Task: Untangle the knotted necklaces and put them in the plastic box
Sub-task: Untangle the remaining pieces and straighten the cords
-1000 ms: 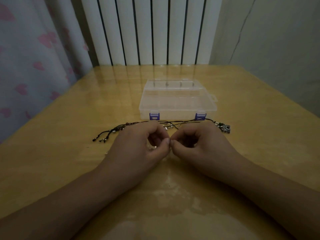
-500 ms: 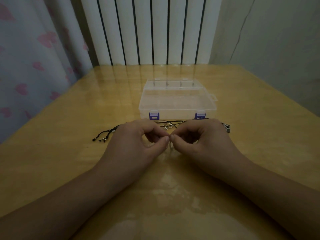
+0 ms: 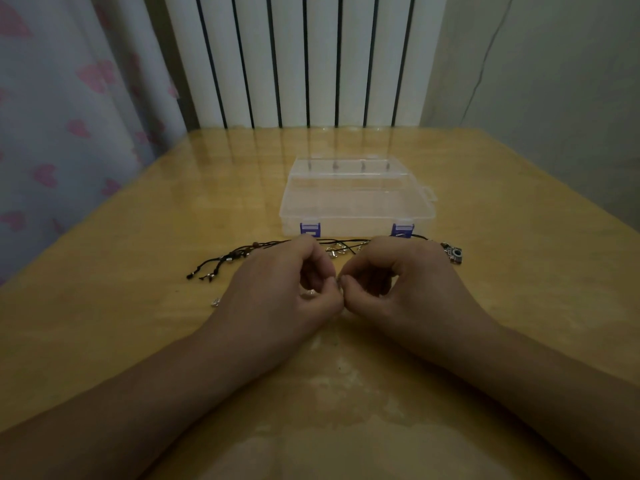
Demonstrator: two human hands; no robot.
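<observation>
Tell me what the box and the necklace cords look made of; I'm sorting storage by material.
The box: clear, slightly frosted plastic, since the table shows through it, with purple plastic-looking latches. The necklace cords: matte black, probably string or waxed cord, with small shiny beads. The pendant looks like silvery metal.

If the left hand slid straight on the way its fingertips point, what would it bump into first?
Most likely the right hand: the left hand points its pinched fingertips rightward at it, and the two nearly touch already, though depth is hard to judge.
</observation>
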